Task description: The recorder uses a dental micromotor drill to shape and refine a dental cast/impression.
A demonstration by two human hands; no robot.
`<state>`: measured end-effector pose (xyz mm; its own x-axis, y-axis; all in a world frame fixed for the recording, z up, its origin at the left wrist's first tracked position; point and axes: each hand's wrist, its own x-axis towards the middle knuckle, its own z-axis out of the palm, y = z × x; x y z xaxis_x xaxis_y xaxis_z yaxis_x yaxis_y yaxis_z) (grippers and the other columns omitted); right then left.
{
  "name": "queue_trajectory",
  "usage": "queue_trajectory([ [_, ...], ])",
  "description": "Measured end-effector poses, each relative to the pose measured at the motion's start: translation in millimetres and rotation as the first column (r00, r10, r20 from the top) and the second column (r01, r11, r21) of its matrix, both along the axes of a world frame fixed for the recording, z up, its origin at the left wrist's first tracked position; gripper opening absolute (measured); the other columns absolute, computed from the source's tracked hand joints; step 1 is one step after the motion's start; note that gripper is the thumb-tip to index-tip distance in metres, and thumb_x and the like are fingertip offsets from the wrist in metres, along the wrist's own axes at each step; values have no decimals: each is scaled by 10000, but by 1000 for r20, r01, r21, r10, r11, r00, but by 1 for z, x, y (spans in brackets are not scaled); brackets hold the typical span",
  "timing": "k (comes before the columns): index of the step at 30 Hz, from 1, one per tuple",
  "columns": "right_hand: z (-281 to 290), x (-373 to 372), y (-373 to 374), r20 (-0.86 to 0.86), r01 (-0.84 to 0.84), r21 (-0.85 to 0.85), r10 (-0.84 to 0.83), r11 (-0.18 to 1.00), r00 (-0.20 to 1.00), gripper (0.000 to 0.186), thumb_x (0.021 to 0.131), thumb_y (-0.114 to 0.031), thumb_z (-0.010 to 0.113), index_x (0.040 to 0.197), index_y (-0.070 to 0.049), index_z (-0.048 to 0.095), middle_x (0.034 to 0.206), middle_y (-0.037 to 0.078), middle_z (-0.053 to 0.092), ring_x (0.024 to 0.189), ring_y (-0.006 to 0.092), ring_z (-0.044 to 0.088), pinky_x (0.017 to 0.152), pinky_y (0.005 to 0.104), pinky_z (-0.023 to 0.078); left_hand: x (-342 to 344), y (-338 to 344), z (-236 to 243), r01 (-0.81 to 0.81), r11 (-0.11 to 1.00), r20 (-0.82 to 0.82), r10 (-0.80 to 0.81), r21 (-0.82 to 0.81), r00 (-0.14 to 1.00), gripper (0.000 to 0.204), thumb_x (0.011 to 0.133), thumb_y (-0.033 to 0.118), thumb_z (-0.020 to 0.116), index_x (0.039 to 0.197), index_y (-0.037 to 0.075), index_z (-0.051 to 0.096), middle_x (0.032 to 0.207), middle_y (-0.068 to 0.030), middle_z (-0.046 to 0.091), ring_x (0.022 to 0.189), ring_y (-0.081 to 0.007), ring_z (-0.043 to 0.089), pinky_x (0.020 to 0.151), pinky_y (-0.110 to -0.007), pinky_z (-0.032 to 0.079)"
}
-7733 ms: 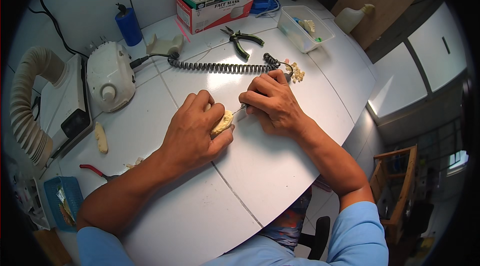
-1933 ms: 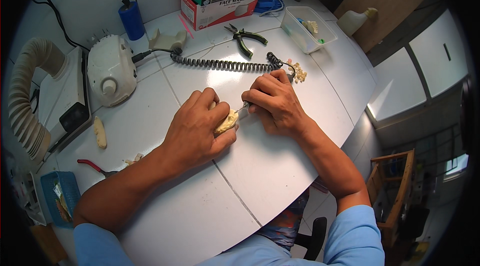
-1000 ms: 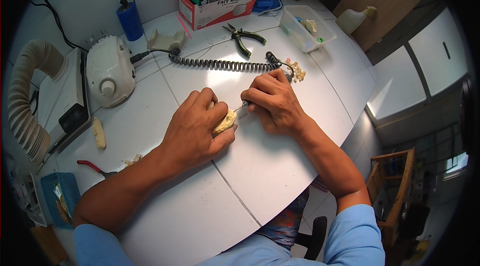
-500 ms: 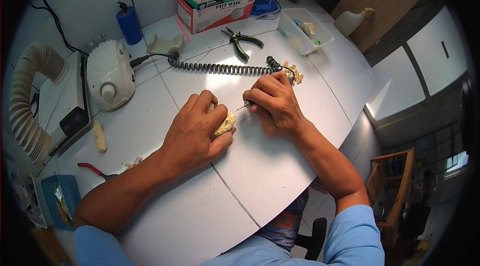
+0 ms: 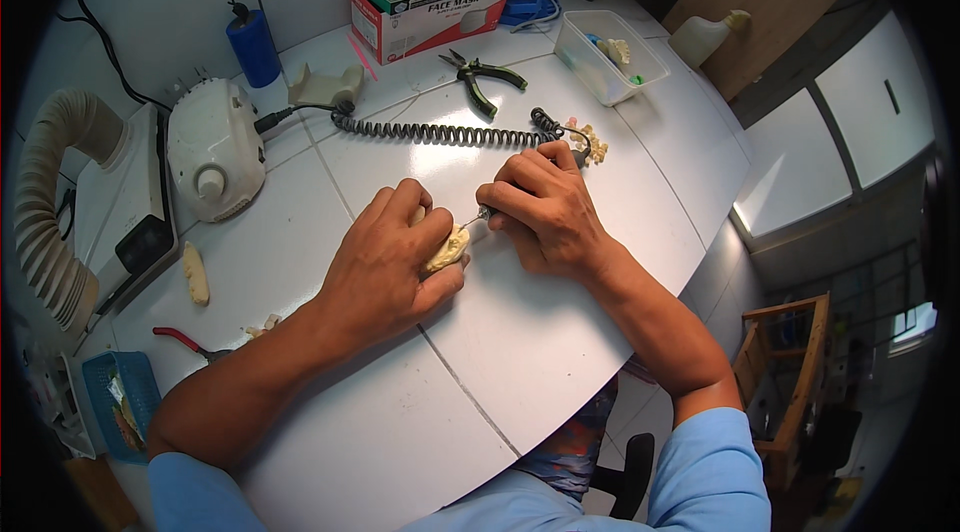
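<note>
My left hand (image 5: 390,252) is closed round a pale yellow dental cast (image 5: 446,252) on the white tiled worktop (image 5: 530,332). My right hand (image 5: 540,207) grips a rotary handpiece (image 5: 484,213), whose thin bit reaches the cast's upper right edge. Its coiled black cord (image 5: 440,135) runs across to a white control unit (image 5: 212,157). Beyond my right hand lies a small heap of cream pieces (image 5: 594,150), with some pink among them.
Black-green pliers (image 5: 482,82) and stacked boxes (image 5: 430,27) stand behind; a plastic tub (image 5: 580,67) is back right. At left are a hose machine (image 5: 60,202), a cream strip (image 5: 196,274), red-handled pliers (image 5: 175,335) and a blue basket (image 5: 115,407). A wooden frame (image 5: 785,307) stands right.
Since half a second ago my right hand has moved slightly left, bringing the bit back to the cast's edge. My left hand stays in nearly the same place.
</note>
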<state>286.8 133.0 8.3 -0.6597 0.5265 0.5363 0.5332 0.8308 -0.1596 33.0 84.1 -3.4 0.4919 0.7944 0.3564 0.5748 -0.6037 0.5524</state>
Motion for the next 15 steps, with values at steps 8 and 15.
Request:
queue_trajectory([
  [8,-1,1,0,3,-3,-4,3,1000,1000,177,874,-150,825,1022,-156,729,896,2,596,870,207,609,907,413,382,0,0,0,0,1000,-4,0,8,1000,327,882,264,801,995,-9,661,1133,-196,565,1002,-352,588,856,-470,514],
  [15,1,2,-1,13,-10,-5,10,1000,1000,181,860,-139,823,1011,-156,725,898,1,599,873,206,608,897,413,379,0,0,-1,-3,1000,3,3,5,1000,329,880,269,805,989,-8,663,1130,-194,567,995,-351,590,851,-471,516],
])
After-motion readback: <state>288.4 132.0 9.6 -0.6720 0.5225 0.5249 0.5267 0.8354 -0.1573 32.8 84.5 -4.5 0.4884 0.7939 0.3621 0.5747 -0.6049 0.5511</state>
